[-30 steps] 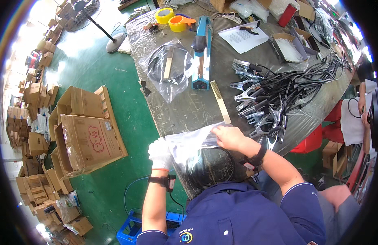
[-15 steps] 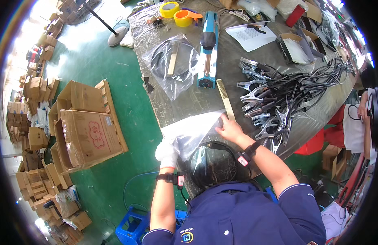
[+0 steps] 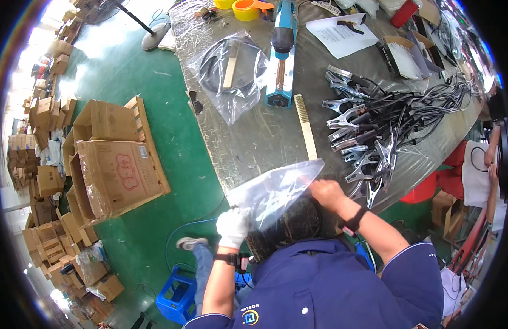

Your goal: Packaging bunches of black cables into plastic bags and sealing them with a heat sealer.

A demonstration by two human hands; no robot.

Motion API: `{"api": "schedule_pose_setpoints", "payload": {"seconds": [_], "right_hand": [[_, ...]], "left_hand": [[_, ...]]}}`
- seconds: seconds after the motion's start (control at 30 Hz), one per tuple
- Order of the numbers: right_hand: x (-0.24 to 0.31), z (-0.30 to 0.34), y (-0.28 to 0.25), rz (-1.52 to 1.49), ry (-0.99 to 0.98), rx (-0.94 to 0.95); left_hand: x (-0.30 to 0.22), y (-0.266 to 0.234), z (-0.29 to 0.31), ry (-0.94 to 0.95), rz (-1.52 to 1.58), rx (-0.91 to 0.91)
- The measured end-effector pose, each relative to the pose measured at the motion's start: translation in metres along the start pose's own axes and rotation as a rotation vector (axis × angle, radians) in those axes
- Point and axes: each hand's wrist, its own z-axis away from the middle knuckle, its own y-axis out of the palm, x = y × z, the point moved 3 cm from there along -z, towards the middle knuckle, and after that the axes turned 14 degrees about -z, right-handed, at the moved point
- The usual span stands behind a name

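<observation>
step, i judge: spreading the clear bag (image 3: 276, 191) | where: over the tabletop's (image 3: 265, 137) near edge | my left hand (image 3: 233, 226): pinching its left end | my right hand (image 3: 328, 195): at its right, grip i cannot tell | next: likely wants even tension

Open tabletop (image 3: 248, 148) was left between the bagged coil (image 3: 245, 82) and the nearer clear bag (image 3: 276, 189), while passage to the right was obstructed by the wooden brush (image 3: 305, 127) and the heaped clamps (image 3: 368, 131), and passage ahead by the blue sealer (image 3: 281, 57).
</observation>
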Motion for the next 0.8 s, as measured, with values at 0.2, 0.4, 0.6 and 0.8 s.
{"api": "schedule_pose_setpoints", "payload": {"seconds": [0.2,0.4,0.6,0.8], "right_hand": [[0.028,0.071,-0.018,-0.124,0.214,0.038],[0.027,0.023,-0.023,-0.515,0.411,-0.027],[-0.012,-0.075,-0.062,-0.388,0.088,0.136],[-0.057,-0.088,-0.015,-0.125,0.695,-0.156]], "left_hand": [[-0.058,0.012,0.067,0.168,0.19,-0.018],[-0.039,0.008,0.049,0.069,0.173,0.044],[-0.004,-0.003,0.03,-0.172,0.09,0.045],[-0.028,-0.048,0.022,-0.041,-0.072,-0.394]]}}
